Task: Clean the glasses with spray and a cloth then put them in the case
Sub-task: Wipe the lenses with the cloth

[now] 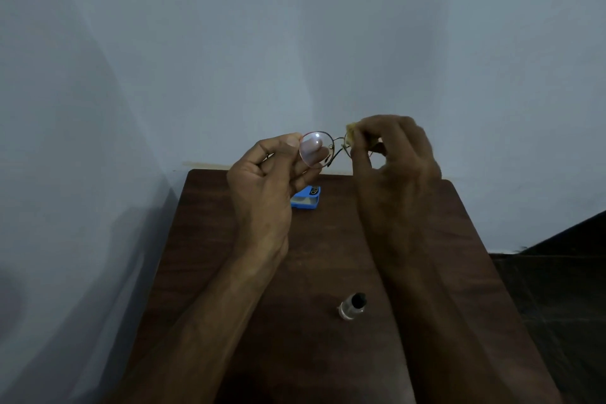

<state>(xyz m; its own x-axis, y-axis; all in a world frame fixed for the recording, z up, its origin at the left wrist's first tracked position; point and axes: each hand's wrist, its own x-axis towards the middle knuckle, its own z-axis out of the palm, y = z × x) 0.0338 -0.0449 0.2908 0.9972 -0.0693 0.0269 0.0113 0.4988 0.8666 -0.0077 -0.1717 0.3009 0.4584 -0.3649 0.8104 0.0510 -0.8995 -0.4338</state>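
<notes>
Head camera looked down over two bare forearms raised above a dark wooden worktop (pixel 328 256) that stood against a pale blue wall (pixel 295 26). Both hands held a pair of round wire-framed glasses (pixel 323 149) up in the air, clear of the worktop. In the left hand (pixel 265 180) the grip was clenched on the outer edge of one lens, thumb on the near side and fingertips showing through the glass from behind, with a bright glint of light on that lens. Across the bridge from that grip, the right hand (pixel 393 154) pinched a small yellowish cloth (pixel 350 135) around the other lens, which was almost wholly hidden by the fingers and the cloth; only a corner of the cloth showed above the thumb. One thin dark temple arm of the frame hung down below the bridge, between the two grips. Below and beyond the left grip, partly hidden by the left hand, lay a blue case (pixel 306 200) on the far part of the worktop. Well below the right grip, nearer the camera and between the two forearms, a small spray bottle (pixel 352 305) with a dark top rested on the worktop, untouched by either hand. Lighting was dim, and fine detail on the case could not be read.
</notes>
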